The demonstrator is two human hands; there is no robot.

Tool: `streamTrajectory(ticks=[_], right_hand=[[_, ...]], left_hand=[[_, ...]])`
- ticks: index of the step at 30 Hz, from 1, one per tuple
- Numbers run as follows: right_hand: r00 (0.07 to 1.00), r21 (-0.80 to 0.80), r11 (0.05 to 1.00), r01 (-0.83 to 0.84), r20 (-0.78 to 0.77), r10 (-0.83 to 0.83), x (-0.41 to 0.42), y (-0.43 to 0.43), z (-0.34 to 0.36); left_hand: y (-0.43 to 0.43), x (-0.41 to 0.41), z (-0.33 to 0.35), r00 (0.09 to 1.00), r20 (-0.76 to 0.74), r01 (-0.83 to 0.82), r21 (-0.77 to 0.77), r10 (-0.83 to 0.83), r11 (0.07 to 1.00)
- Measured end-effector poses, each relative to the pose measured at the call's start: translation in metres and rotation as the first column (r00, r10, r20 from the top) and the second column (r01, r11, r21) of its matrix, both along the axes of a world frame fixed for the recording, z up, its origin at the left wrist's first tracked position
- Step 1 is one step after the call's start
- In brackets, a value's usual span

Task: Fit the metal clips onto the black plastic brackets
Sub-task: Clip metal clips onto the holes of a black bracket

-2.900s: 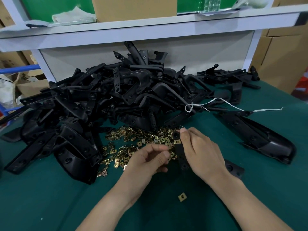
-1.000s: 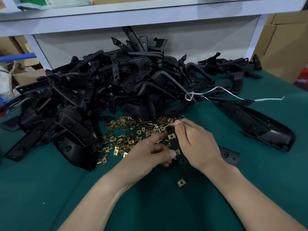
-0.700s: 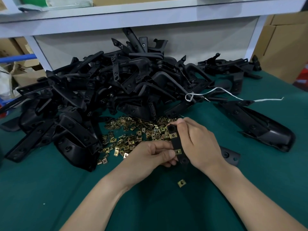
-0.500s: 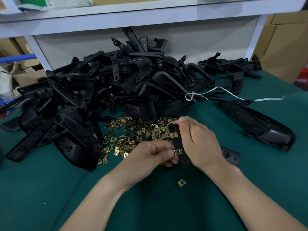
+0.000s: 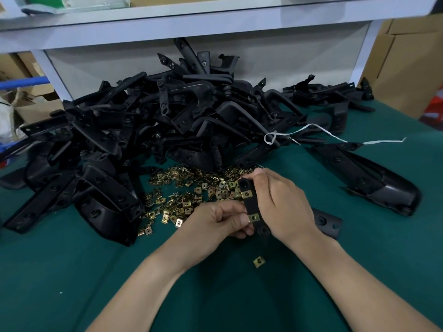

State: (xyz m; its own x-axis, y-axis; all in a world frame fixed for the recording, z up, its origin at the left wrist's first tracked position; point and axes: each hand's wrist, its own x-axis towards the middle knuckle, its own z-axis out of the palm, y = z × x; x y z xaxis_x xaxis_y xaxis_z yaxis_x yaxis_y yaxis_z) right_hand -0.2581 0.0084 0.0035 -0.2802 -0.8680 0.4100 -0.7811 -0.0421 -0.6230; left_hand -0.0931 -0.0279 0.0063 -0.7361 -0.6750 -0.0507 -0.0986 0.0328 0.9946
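Observation:
My right hand (image 5: 282,202) grips a black plastic bracket (image 5: 251,205) by its upper strip, just above the green table. Two gold metal clips sit on that strip: an upper clip (image 5: 247,194) and a lower clip (image 5: 254,218). My left hand (image 5: 215,224) pinches the lower clip against the bracket with thumb and forefinger. The bracket's far end (image 5: 326,222) sticks out behind my right wrist. Several loose clips (image 5: 187,190) lie scattered behind my hands. One single clip (image 5: 258,261) lies on the table in front of them.
A big heap of black brackets (image 5: 148,130) fills the back and left of the green table (image 5: 72,271). A separate bracket (image 5: 369,178) lies at the right. A white string (image 5: 335,138) trails across there. A grey shelf (image 5: 191,22) overhangs the back; cardboard boxes (image 5: 407,63) stand right.
A second gold clip now sits on the bracket's strip, lower than the first. My left hand moved in and pinches it. My right hand has kept its hold on the bracket.

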Motion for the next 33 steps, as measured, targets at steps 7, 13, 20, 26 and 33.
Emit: streamTrajectory(ticks=[7,13,20,26,33], right_hand=[[1.000,0.008,1.000,-0.001,0.005,0.001,0.0008,-0.0004,-0.0003],[1.000,0.004,1.000,0.015,0.001,-0.015,0.0014,0.0001,0.0008],[1.000,-0.005,1.000,0.010,0.003,-0.010,0.0036,-0.0011,-0.0005],[0.998,-0.025,0.999,0.022,0.057,-0.020,0.0025,-0.0035,-0.0001],[0.996,-0.019,1.000,0.012,0.093,-0.010,-0.0002,0.0002,0.0042]], left_hand=[[0.0016,-0.0016,-0.0007,1.000,0.010,-0.014,-0.047,0.015,0.999],[0.0025,-0.0039,-0.0019,0.999,0.036,-0.024,-0.102,0.028,0.995],[0.0053,-0.0044,-0.0032,0.999,0.043,-0.021,-0.168,0.028,0.986],[0.0049,-0.0044,-0.0039,0.999,0.018,-0.031,-0.154,0.034,0.988],[0.0047,-0.0023,-0.0002,1.000,0.016,0.005,-0.131,-0.003,0.991]])
